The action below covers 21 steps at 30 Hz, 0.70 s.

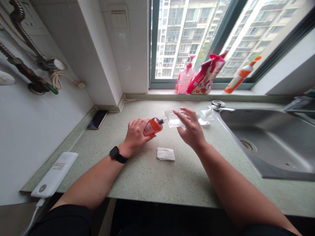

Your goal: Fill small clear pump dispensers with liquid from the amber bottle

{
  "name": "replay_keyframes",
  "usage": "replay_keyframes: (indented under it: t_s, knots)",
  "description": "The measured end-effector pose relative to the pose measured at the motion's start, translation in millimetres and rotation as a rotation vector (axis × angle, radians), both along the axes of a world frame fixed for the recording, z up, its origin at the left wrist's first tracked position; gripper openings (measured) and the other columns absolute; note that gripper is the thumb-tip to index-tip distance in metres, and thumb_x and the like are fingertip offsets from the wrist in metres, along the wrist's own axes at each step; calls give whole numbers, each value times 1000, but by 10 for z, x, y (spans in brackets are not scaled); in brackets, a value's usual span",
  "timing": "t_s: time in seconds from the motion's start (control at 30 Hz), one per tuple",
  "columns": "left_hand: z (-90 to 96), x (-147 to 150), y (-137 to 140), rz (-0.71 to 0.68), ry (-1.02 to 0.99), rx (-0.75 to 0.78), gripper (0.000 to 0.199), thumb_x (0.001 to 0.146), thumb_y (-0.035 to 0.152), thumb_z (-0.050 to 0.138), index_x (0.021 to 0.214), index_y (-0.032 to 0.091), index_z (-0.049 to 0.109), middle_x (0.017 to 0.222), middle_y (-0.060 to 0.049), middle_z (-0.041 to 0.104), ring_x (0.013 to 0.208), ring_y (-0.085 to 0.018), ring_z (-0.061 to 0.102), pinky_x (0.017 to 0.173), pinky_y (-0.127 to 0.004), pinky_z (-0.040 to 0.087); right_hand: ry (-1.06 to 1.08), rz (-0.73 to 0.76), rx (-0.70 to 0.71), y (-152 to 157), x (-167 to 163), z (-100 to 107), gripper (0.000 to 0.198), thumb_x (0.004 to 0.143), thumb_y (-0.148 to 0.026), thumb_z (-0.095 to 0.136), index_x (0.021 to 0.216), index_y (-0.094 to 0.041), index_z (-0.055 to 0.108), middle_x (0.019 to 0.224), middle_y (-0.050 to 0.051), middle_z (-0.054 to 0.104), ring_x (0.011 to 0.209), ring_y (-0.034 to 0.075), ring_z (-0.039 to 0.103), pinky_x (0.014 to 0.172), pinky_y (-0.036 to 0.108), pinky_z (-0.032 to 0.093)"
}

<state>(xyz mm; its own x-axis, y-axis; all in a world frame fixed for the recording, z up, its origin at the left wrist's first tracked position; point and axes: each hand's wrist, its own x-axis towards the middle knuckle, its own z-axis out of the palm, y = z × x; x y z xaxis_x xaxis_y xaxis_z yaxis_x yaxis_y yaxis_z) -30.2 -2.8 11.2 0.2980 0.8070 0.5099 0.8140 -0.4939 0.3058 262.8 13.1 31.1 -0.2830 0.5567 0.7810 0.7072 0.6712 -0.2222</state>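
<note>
My left hand [137, 132], with a black watch on its wrist, is wrapped round a bottle of orange-red liquid [154, 127]. That bottle is tipped to the right, its dark neck [161, 121] meeting the mouth of a clear plastic bottle [173, 118]. My right hand [190, 127] holds the clear bottle almost on its side, with fingers along its top and thumb below. Whether liquid is flowing is too small to tell. Just beyond my right hand lies a clear item with a white pump top [208, 115]. A folded white tissue [165, 154] rests on the counter below both bottles.
At right is a steel sink [259, 176] with a tap [221, 105]. A phone [97, 119] and white power bank [55, 173] lie left on the speckled counter [147, 180]. On the windowsill stand a pink pump bottle [184, 78], red-white pouch [206, 75] and orange-white bottle [240, 78].
</note>
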Motion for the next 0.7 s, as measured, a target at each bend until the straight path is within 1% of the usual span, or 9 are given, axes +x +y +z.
replay_keyframes:
  t_s: [0.4, 0.57, 0.7]
  knots:
    - [1, 2, 2, 2, 5, 5, 81, 90, 71, 79, 154, 24, 61, 135, -13, 73, 124, -34, 65, 113, -50, 41, -18, 17, 47, -2, -8, 12, 105, 86, 6, 62, 170, -52, 38, 155, 8, 52, 132, 32, 64, 107, 56, 67]
    - [-1, 0, 4, 4, 4, 1, 82, 89, 72, 80, 154, 25, 60, 134, -12, 73, 123, -34, 65, 112, -49, 40, -23, 6, 34, 0, -6, 7, 104, 86, 5, 61, 170, -52, 38, 157, 8, 52, 133, 33, 64, 108, 57, 66]
    - [-2, 0, 6, 3, 3, 5, 82, 89, 71, 81, 154, 25, 61, 134, -12, 73, 123, -34, 65, 112, -50, 40, -20, 23, 43, -2, -5, 12, 107, 87, 5, 60, 171, -54, 34, 158, 7, 53, 135, 33, 63, 109, 56, 66]
